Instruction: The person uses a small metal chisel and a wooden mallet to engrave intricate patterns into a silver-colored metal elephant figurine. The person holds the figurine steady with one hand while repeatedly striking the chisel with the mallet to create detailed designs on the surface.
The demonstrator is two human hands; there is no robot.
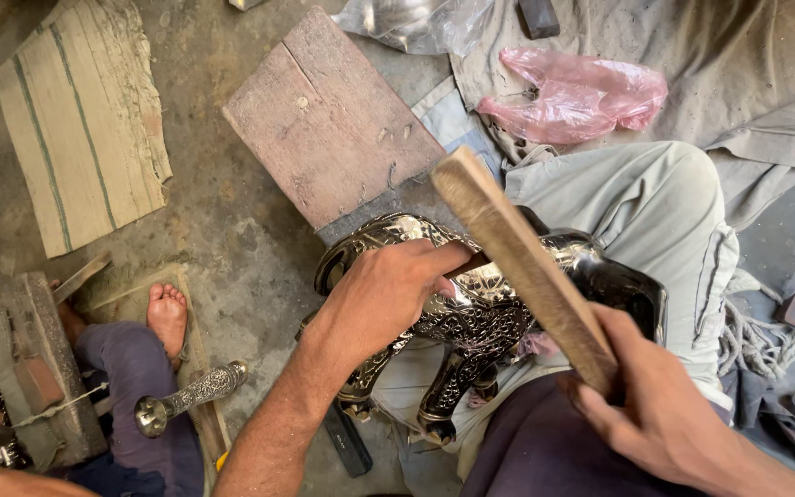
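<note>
While your left hand [381,296] curls its fingers [434,260] over the back of the engraved metal animal figure [471,317] on your lap, your right hand [660,405] wraps its fingers around a wooden stick [522,262] laid across it; a wooden block [328,120] lies just beyond on the floor [223,230].

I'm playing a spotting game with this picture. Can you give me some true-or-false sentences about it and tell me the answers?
1. The right hand holds a wooden stick. True.
2. The left hand rests on a metal animal figure. True.
3. The plastic bag is blue. False: it is pink.
4. A bare foot shows at the left. True.
5. The figure stands on the wooden board. False: it lies on the person's lap.
</note>
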